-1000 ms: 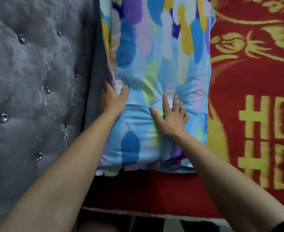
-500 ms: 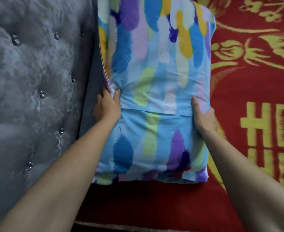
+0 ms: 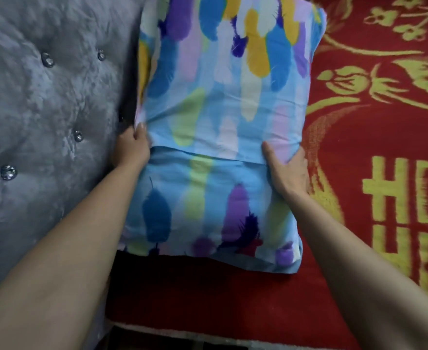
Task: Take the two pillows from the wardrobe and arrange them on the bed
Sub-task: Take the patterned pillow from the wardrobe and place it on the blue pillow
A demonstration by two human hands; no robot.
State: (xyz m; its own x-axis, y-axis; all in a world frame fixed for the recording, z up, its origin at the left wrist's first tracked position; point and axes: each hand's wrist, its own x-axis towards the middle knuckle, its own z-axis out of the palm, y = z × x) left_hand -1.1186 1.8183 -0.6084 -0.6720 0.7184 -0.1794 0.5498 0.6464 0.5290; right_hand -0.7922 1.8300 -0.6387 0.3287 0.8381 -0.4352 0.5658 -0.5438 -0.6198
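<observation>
The feather-print pillow [image 3: 223, 137] is laid on the red bed cover [image 3: 374, 137] at the head edge of the bed, touching the grey tufted headboard [image 3: 51, 117]. It should be squared against that edge and pressed flat evenly. The left hand [image 3: 132, 150] is closed on its headboard-side edge; the right hand [image 3: 287, 170] is clasped around the opposite edge.

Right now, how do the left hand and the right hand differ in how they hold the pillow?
The left hand sits at the pillow's headboard-side edge, thumb up, fingers hidden behind the fabric; the right hand lies flatter on the blanket-side edge, thumb on top. The left hand sits slightly higher than the right hand. Both grip near the pillowcase's fold line.
</observation>
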